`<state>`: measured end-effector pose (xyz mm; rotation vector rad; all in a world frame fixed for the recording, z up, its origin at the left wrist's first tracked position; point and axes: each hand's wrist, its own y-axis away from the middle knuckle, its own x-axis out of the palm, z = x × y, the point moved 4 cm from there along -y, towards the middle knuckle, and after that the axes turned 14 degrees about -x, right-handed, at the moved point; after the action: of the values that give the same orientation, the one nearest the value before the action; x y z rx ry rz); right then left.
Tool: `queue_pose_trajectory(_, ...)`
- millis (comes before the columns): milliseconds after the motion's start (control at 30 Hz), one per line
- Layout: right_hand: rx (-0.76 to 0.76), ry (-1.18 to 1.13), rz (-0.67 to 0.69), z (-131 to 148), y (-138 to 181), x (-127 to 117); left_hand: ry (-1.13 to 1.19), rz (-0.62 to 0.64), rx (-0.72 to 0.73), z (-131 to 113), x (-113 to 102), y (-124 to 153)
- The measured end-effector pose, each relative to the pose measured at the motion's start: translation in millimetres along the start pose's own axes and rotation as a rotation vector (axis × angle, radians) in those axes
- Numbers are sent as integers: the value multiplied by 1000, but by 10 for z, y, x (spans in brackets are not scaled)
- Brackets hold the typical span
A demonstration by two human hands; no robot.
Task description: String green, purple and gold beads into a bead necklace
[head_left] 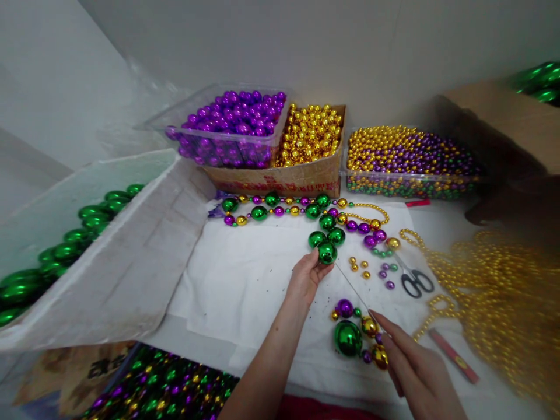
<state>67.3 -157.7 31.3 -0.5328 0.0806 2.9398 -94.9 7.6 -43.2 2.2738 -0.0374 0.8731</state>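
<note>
My left hand (312, 274) pinches a large shiny green bead (327, 253), one of a cluster of green beads on a bead necklace (279, 210) lying on the white cloth. From this bead a thin string (350, 286) runs taut down to my right hand (415, 370), whose fingertips close on it. Partly behind the right fingers lie a big green bead (348, 338), a purple bead (345, 308) and gold beads (370, 326); whether they are threaded on the string I cannot tell. Loose gold beads (354, 266) and small purple beads (389, 284) rest between the hands.
Scissors (415, 280), a red stick-like piece (455, 356) and a heap of gold bead strands (511, 303) lie to the right. Behind stand a purple-bead tub (175, 125), a gold-bead carton (271, 182) and a mixed-bead tray (367, 181). A white box (175, 233) with green beads is left.
</note>
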Motion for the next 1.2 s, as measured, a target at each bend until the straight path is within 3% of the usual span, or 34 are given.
queue_pose_trajectory(333,-30,-45,-71,23,-13,22,-54,23,37,-24,44,57)
queue_pose_trajectory(933,-36,8,-46,-177,-185,55,-251,110,56,58,152,179)
queue_pose_trajectory(1200,117,-220,-51,-390,-125,133,-257,245,207,-46,312,310)
